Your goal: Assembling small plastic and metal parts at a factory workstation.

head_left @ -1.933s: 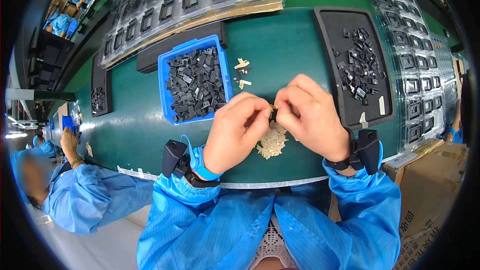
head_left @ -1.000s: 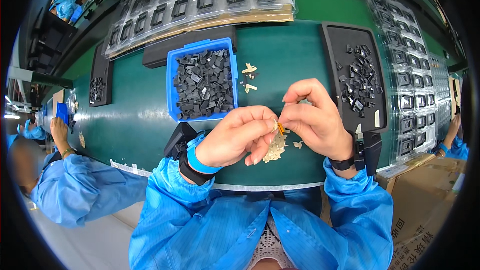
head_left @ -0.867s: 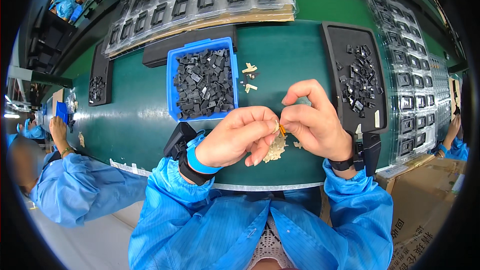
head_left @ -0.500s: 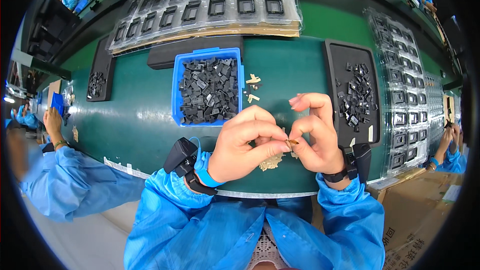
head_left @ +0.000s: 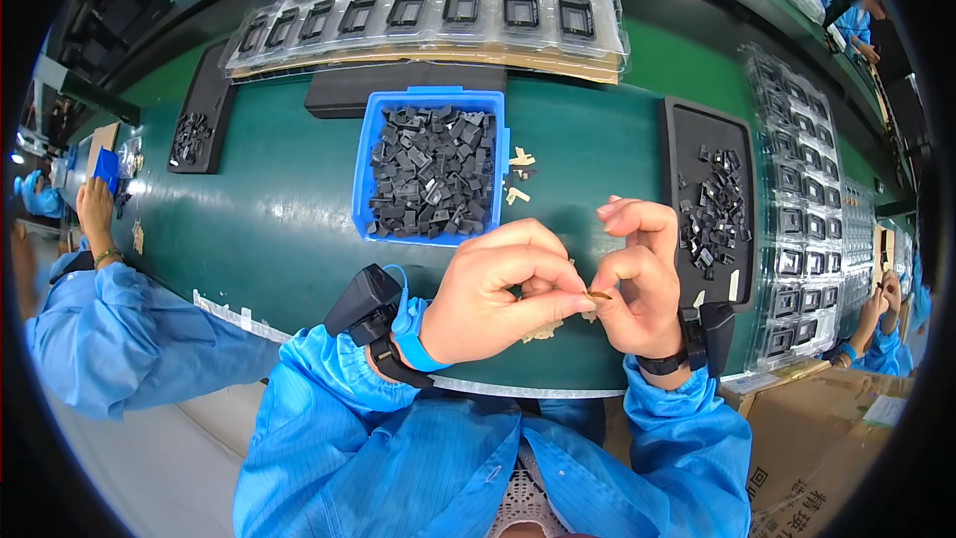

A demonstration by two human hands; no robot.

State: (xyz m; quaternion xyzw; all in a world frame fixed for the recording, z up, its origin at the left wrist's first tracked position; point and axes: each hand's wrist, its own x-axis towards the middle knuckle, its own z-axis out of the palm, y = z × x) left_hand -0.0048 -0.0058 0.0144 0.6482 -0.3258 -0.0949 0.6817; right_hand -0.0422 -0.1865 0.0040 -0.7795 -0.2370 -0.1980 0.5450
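My left hand (head_left: 503,289) and my right hand (head_left: 642,284) meet over the near part of the green table, thumb and forefinger pinched on each. A small thin brownish-gold piece (head_left: 598,295) shows between their fingertips, too small to tell its kind. Both pinches close on it. My right hand's other fingers are curled and raised. Beneath the hands lies a pile of pale cream scraps (head_left: 543,333), mostly hidden by them. Beyond my left hand stands a blue bin (head_left: 362,174) full of small black plastic parts (head_left: 433,169).
At right, a black tray (head_left: 677,149) holds loose black parts, beside clear trays of black frames (head_left: 792,179). More framed trays (head_left: 428,15) are stacked at the back. A narrow black tray (head_left: 214,90) lies far left. A co-worker's sleeve (head_left: 110,329) reaches in from the left.
The whole view has shifted slightly, and the bin and trays sit a little farther right in it. My hands keep their pinch, with the brownish piece still between the fingertips.
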